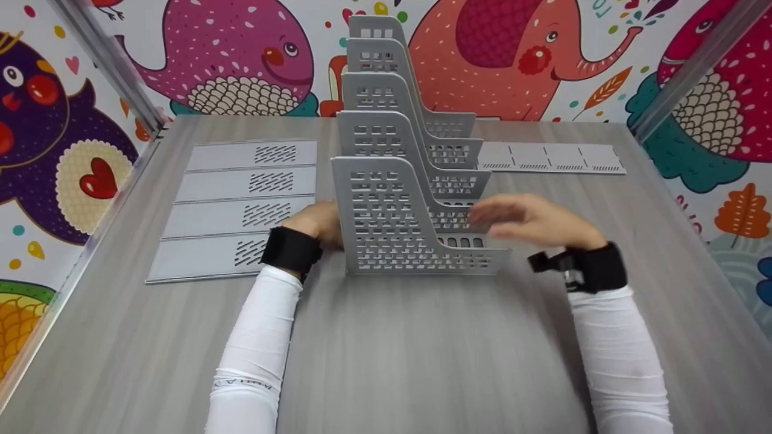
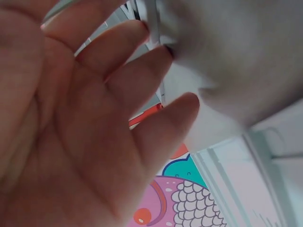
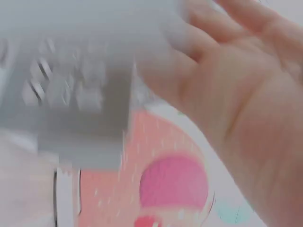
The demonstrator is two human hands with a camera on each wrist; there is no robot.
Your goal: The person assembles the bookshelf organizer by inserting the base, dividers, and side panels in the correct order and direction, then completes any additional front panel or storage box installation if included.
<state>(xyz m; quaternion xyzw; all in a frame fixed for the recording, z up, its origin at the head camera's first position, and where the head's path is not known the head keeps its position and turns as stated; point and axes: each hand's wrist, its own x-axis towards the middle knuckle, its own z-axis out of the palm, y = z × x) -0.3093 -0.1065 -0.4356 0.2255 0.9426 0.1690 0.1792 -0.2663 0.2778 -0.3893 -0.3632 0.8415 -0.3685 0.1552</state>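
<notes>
Centre bench (image 1: pixel 422 349), it's the magazine rack (image 1: pixel 386 223), its dividers lined up one behind another, front to back! Over on the left, a flat panel (image 1: pixel 208 223) lies on the bench; far right, toward the back, a second panel (image 1: pixel 555 160). The left hand (image 1: pixel 319 223) sits between flat panel and rack, the right hand (image 1: pixel 537 220) at the rack's right side, and behind everything, the mural wall (image 1: pixel 500 78).
</notes>
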